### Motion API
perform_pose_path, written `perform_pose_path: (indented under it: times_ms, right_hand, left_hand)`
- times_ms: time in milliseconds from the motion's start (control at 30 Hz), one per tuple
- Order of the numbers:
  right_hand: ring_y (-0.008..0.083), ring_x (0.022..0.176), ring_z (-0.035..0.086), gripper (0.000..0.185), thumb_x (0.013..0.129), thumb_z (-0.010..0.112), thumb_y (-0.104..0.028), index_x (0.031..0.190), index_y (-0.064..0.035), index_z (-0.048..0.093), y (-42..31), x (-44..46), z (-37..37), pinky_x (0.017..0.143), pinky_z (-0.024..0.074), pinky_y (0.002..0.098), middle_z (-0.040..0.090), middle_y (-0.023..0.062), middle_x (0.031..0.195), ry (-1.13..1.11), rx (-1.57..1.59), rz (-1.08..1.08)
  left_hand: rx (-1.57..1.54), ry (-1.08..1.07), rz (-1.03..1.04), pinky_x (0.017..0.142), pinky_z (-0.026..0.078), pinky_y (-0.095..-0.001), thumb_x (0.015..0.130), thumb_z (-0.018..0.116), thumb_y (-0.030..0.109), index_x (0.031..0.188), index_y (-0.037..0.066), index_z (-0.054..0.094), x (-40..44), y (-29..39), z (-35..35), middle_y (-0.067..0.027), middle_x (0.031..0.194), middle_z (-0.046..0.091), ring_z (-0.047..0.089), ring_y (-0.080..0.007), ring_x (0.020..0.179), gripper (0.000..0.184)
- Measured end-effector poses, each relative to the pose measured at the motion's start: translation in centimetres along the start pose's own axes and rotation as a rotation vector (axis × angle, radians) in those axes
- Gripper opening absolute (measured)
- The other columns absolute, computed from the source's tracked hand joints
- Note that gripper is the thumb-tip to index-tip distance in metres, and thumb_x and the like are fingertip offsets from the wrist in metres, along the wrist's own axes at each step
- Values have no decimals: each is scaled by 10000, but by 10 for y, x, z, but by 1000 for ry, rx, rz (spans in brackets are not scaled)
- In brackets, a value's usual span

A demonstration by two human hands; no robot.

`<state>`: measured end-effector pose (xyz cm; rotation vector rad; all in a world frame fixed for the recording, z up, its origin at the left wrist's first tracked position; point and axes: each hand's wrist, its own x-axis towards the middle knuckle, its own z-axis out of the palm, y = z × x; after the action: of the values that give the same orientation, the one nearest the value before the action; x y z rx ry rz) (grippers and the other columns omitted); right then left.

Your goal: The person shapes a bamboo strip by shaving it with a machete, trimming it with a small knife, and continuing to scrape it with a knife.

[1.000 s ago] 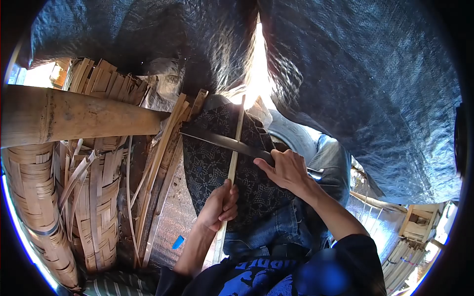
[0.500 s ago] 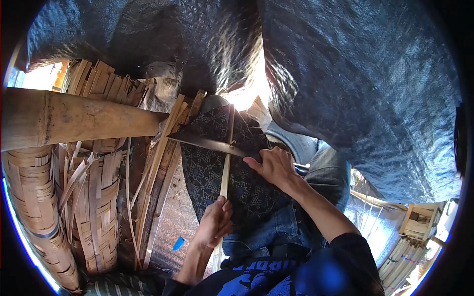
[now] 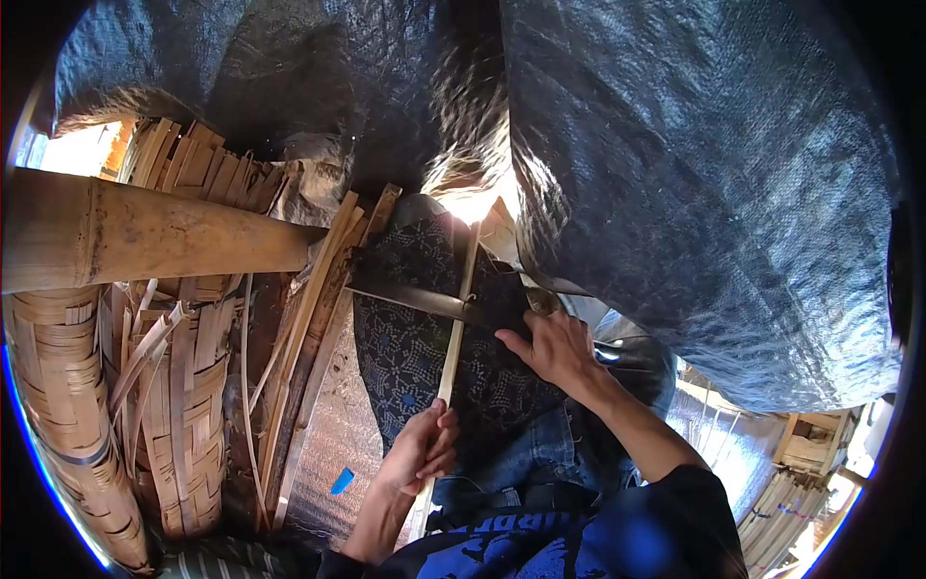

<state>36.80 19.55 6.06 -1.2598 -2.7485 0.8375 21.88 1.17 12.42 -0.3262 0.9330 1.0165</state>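
My left hand point(image 3: 421, 449) is closed around the lower part of a pale bamboo strip point(image 3: 453, 357), which runs up and away over a dark patterned cloth point(image 3: 395, 347) on my lap. A long flat blade point(image 3: 410, 296) lies across the strip, well above that hand. My right hand point(image 3: 555, 349) grips the blade at its right end, with the thumb stretched along it; the handle is mostly hidden. Near the crossing, a small curl shows on the strip.
A thick bamboo pole point(image 3: 193, 232) juts in from the left above woven bamboo baskets point(image 3: 72, 386). Split bamboo pieces point(image 3: 313, 289) lean beside the cloth. Dark plastic sheeting point(image 3: 694, 174) hangs in front. A blue scrap point(image 3: 342, 480) lies at lower left.
The blade and my right hand first moved left and then back right, ending a little lower. My left hand has moved slightly down with the strip, whose far end now sits lower.
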Motion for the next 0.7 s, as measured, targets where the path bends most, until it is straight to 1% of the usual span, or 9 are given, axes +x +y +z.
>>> perform_pose_path:
  times_ms: [100, 167, 300, 367, 400, 467, 500, 567, 700]
  right_hand:
    - [383, 624, 628, 503, 841, 601, -498, 723, -10, 625, -9, -4, 8, 517, 505, 448, 602, 199, 635, -81, -29, 27]
    - [365, 606, 625, 498, 835, 605, -504, 720, -20, 631, -11, -3, 16, 504, 499, 444, 606, 186, 629, 59, -72, -34]
    - [367, 593, 615, 487, 831, 619, -488, 715, -16, 626, -7, 4, 27, 485, 484, 446, 607, 202, 642, 99, -20, -102]
    - [347, 474, 606, 633, 845, 534, -598, 650, -3, 620, -5, 11, 21, 425, 486, 433, 563, 193, 508, 72, 39, -173]
    - [347, 474, 606, 633, 845, 534, -598, 650, -3, 620, -4, 10, 20, 425, 486, 433, 563, 193, 508, 74, 40, -174]
    - [415, 561, 591, 520, 874, 564, -489, 707, 1, 610, 0, 9, 16, 496, 475, 472, 577, 221, 582, 57, 65, -137]
    - [415, 561, 591, 520, 874, 564, -489, 707, 1, 610, -2, 8, 10, 496, 475, 472, 577, 221, 582, 63, 60, -139]
    - [371, 505, 610, 588, 904, 524, -493, 620, 18, 580, -6, 3, -8, 445, 473, 454, 546, 220, 501, 2, 107, -105]
    - [388, 531, 614, 564, 916, 523, -459, 660, 41, 579, -17, -9, -41, 475, 479, 458, 552, 242, 530, -205, 131, 0]
  left_hand:
    - [-6, 59, 13, 292, 191, -210, 1011, 313, 406, 782, 180, 404, -5, -5, 3, 55, 453, 265, 210, -60, 276, 334]
    - [5, 95, 19, 304, 199, -209, 1011, 310, 407, 779, 170, 391, -11, -5, 7, 54, 454, 265, 216, -64, 280, 341]
    - [18, 138, 58, 318, 220, -217, 1010, 319, 405, 774, 145, 393, -18, -11, 1, 45, 460, 287, 232, -74, 289, 359]
    - [105, 145, 74, 320, 233, -219, 1009, 325, 404, 778, 135, 407, -15, -4, 3, 40, 467, 300, 246, -76, 299, 364]
    - [188, 153, 92, 322, 246, -222, 1009, 331, 402, 781, 125, 420, -13, -1, 5, 36, 475, 313, 260, -78, 310, 369]
    - [239, 206, 156, 323, 254, -222, 1007, 336, 404, 784, 115, 431, 0, -1, 3, 33, 483, 322, 273, -80, 322, 377]
    - [291, 255, 216, 325, 263, -221, 1005, 342, 406, 786, 106, 442, 7, -2, 1, 30, 492, 331, 286, -81, 334, 385]
    - [339, 205, 214, 324, 266, -223, 1002, 340, 421, 781, 108, 444, 7, 2, -3, 38, 498, 321, 292, -77, 347, 397]
    - [225, 125, 136, 326, 261, -226, 999, 336, 438, 786, 114, 441, 3, 5, -6, 45, 499, 311, 277, -73, 338, 401]
